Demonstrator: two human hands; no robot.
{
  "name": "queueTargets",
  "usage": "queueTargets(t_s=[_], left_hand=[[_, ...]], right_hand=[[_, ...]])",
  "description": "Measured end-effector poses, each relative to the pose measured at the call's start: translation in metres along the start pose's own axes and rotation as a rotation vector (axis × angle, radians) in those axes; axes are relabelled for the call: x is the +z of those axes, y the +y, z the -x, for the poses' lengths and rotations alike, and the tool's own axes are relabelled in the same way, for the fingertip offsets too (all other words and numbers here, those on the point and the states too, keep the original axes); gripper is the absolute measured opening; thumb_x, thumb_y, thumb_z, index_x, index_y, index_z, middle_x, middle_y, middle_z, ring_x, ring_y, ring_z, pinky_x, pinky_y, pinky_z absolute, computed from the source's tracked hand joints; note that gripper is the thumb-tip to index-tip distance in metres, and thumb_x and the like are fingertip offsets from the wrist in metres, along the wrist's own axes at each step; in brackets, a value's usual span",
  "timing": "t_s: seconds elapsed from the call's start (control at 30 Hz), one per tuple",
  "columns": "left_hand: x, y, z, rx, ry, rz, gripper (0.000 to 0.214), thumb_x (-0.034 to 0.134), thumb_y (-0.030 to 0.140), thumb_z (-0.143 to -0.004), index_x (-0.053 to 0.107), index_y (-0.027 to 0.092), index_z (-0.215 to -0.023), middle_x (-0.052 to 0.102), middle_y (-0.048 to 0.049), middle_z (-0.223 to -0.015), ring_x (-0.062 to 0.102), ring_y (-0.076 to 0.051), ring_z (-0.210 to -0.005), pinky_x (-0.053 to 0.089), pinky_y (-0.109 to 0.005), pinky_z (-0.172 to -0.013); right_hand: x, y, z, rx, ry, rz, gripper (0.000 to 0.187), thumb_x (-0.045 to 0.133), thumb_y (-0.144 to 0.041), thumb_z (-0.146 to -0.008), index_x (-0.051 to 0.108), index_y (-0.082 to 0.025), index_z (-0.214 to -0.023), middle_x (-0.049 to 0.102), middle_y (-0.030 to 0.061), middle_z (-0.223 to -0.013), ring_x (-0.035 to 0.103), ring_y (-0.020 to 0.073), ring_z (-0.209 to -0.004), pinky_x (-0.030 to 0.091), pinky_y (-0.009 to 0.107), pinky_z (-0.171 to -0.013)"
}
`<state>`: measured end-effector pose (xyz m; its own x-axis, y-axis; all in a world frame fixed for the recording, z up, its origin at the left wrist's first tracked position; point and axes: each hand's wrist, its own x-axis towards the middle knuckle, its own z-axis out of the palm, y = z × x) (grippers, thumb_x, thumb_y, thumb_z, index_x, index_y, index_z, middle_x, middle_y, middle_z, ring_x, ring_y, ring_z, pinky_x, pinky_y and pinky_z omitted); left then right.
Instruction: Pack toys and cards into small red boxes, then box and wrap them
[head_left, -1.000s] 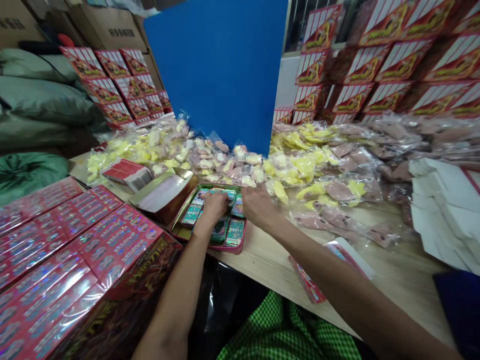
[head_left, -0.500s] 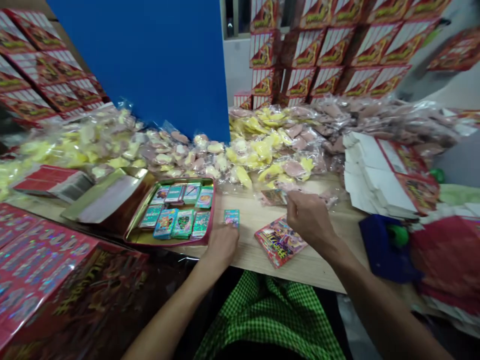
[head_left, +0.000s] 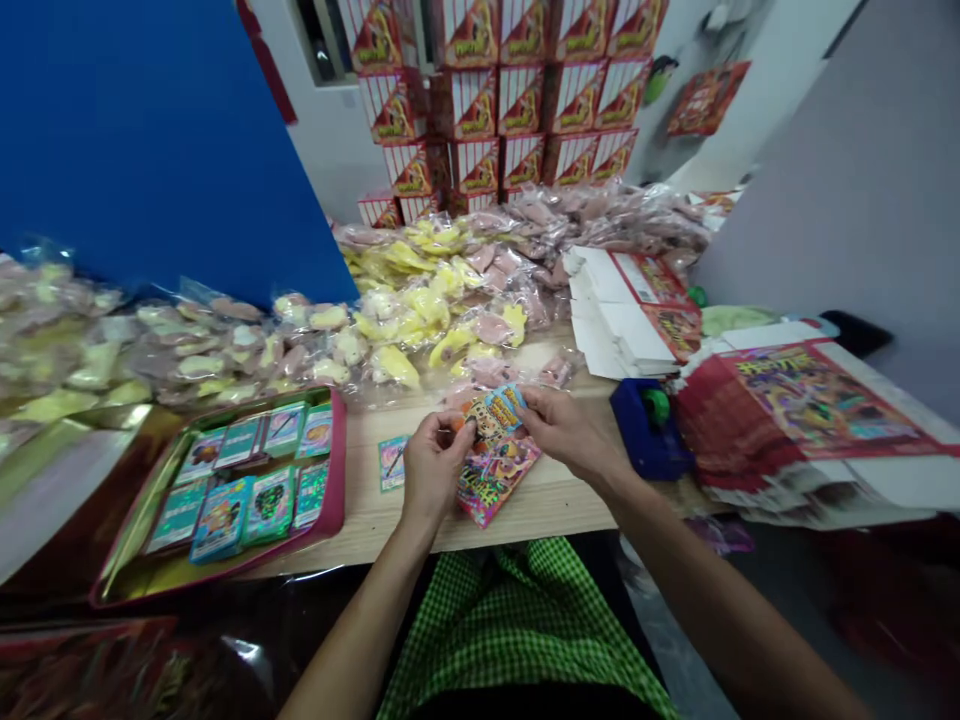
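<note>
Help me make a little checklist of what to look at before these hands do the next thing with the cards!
1. Held card gripped by both hands: left hand and right hand both touch it. Ok.
2. Shiny packet lying on the wooden table: ok.
3. Loose card flat, not under the left hand: ok.
4. Cards sitting inside the rim of the tin tray: ok.
5. Words on the held card readable: cannot tell, too small.
</note>
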<state>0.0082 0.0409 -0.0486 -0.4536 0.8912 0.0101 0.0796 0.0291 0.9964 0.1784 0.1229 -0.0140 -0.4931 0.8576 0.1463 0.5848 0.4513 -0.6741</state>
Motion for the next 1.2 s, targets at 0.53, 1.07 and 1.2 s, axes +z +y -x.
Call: queueTargets(t_s=[0.53, 1.07, 1.2], left_hand=[[0.036, 0.001, 0.030, 0.326, -0.092, -0.515, 0.095, 0.082, 0.032, -0.060, 0.033, 0.022, -0.141, 0.057, -0.0134, -0.131, 0.060, -0.034, -0.121, 0.050, -0.052, -0.103], [0.041, -0.020, 0.022, 0.586, 0.227, -0.388, 0.117, 0.085, 0.042, -0.072, 0.012, 0.022, -0.162, 0.048, -0.0182, -0.136, 0.053, -0.036, -0.126, 0.050, -0.056, -0.104], [0.037, -0.028, 0.022, 0.608, 0.217, -0.304, 0.114, 0.087, 0.041, -0.072, 0.017, 0.022, -0.159, 0.045, -0.0194, -0.141, 0.053, -0.035, -0.129, 0.049, -0.054, -0.106]], right_hand=[[-0.044, -0.009, 0.022, -0.351, 0.211, 0.402, 0.042, 0.043, -0.001, -0.086, 0.063, -0.014, -0.120, 0.070, 0.0109, -0.100, 0.063, 0.0244, -0.093, 0.046, 0.035, -0.085], [-0.014, 0.006, 0.036, -0.575, 0.245, 0.166, 0.043, 0.042, -0.011, -0.101, 0.045, -0.019, -0.143, 0.055, 0.0175, -0.142, 0.056, 0.0284, -0.130, 0.052, 0.048, -0.104], [-0.009, 0.000, 0.034, -0.555, 0.202, 0.147, 0.026, 0.043, -0.011, -0.100, 0.055, -0.017, -0.122, 0.060, 0.0159, -0.116, 0.063, 0.0293, -0.111, 0.058, 0.049, -0.092]])
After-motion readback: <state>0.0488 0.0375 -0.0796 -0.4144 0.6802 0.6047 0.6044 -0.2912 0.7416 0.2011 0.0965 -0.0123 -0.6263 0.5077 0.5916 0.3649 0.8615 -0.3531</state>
